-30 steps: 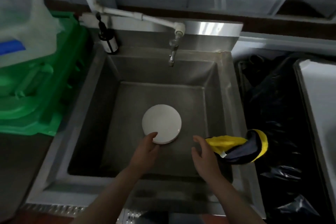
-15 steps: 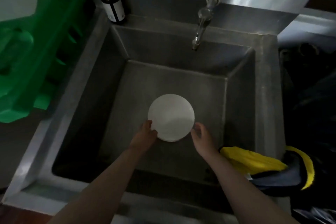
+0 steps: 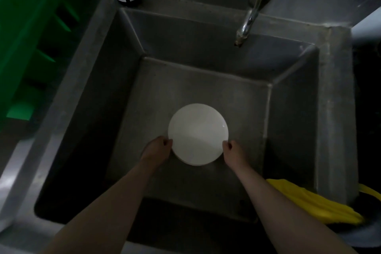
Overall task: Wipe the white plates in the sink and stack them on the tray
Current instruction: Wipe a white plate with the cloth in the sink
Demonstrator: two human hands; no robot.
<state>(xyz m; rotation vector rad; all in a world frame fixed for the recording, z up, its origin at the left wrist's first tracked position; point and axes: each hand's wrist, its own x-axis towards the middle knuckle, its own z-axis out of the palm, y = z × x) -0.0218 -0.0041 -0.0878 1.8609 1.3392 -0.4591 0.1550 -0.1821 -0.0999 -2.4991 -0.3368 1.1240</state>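
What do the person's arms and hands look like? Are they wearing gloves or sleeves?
No gloves and no sleeves show. The left hand and right hand are bare, and both forearms are bare right to the picture's bottom edge. I see no watch, ring or bracelet, though the light is dim.

Both forearms extend forward and down, converging. Left hand (image 3: 157, 149) and right hand (image 3: 234, 151) have fingers curled, gripping opposite edges of 1 plate (image 3: 198, 133).

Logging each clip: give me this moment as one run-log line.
stage: picking up | left hand: grips plate edge | right hand: grips opposite edge | white plate: in sink | yellow cloth: on sink's right rim
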